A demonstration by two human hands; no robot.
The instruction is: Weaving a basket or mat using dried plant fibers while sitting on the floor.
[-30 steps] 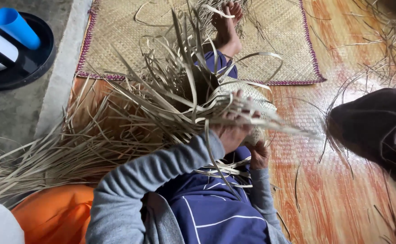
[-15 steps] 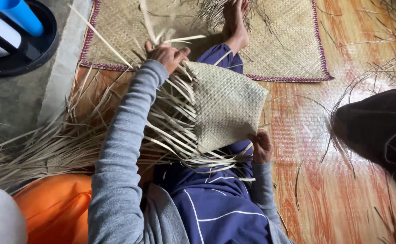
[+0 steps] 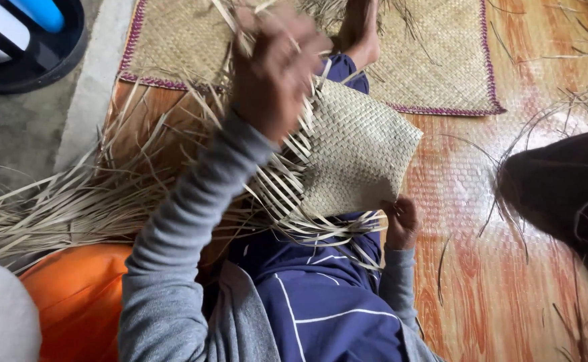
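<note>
A large woven floor mat (image 3: 435,60) lies beyond both hands, and loose dry strips (image 3: 59,208) fan out to the left. The half-woven panel (image 3: 357,151) rests on the person's lap between the hands. The left hand (image 3: 274,67), blurred and raised above it, is clenched on a bunch of strip ends. The right hand (image 3: 401,224) pinches the panel's lower edge. A hard pull could snap a brittle strip or loosen the weave.

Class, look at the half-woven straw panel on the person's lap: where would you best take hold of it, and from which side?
Grip the woven panel by its finished, tightly plaited edge on the right, coming from the right side, probably. That edge is firm and straight; the left side ends in loose strips. The right hand holds its lower corner; the left hand grasps strips.
</note>
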